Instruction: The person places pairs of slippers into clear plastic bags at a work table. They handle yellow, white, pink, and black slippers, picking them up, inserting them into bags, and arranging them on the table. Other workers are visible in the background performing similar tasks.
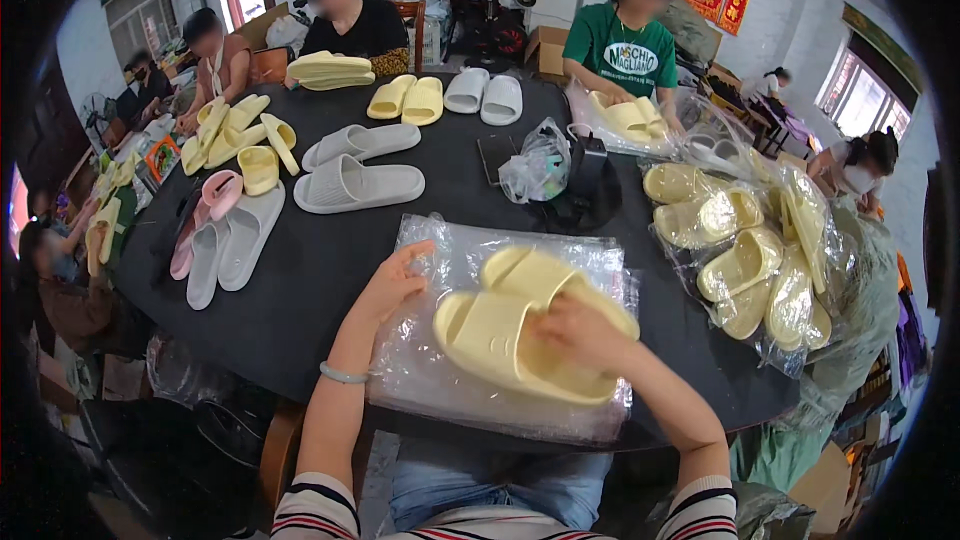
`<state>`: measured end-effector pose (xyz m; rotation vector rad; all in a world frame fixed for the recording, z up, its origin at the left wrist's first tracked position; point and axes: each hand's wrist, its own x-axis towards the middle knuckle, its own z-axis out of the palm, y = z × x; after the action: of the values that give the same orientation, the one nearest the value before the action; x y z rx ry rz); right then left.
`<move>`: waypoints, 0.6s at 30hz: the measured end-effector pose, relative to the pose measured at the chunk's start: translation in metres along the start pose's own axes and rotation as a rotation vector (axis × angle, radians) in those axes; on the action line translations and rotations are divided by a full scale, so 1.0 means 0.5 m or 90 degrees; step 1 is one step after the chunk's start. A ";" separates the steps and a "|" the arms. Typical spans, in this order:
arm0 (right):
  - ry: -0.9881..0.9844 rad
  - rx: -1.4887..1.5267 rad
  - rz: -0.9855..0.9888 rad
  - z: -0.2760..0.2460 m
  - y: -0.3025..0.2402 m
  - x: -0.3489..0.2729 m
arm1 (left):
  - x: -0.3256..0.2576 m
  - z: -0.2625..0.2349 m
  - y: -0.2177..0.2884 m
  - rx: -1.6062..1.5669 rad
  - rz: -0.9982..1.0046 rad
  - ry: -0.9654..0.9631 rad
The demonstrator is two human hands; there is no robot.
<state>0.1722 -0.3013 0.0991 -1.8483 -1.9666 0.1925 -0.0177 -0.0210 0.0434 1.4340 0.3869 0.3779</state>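
Note:
A pair of pale yellow slippers (490, 340) lies side by side over a stack of clear plastic bags (410, 380) at the near edge of the table. My right hand (583, 335) reaches into the slippers from the right and grips them where they meet; some of its fingers are hidden inside. On the upper left corner of the bags rests my left hand (402, 278), its thumb and fingers apart, holding nothing that I can see.
Bagged yellow slippers (745, 250) are heaped at the right. Grey slippers (360, 185), pink slippers (220, 195) and loose yellow slippers (405, 100) lie left and far. A crumpled plastic bag (535, 165) sits mid-table by a black object (587, 170). A co-worker in green (625, 50) handles slippers opposite.

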 end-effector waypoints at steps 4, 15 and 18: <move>-0.076 0.009 0.003 0.025 0.006 -0.009 | 0.013 -0.001 -0.012 -0.009 0.018 -0.002; 0.261 0.443 0.208 0.010 0.128 -0.083 | -0.014 0.006 0.021 0.178 0.065 -0.025; 0.355 0.467 0.317 0.021 0.180 -0.102 | -0.007 0.004 0.019 0.081 0.080 -0.048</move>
<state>0.2512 -0.3401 0.0439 -1.6019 -0.8697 0.4242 -0.0202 -0.0234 0.0533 1.5961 0.2639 0.4057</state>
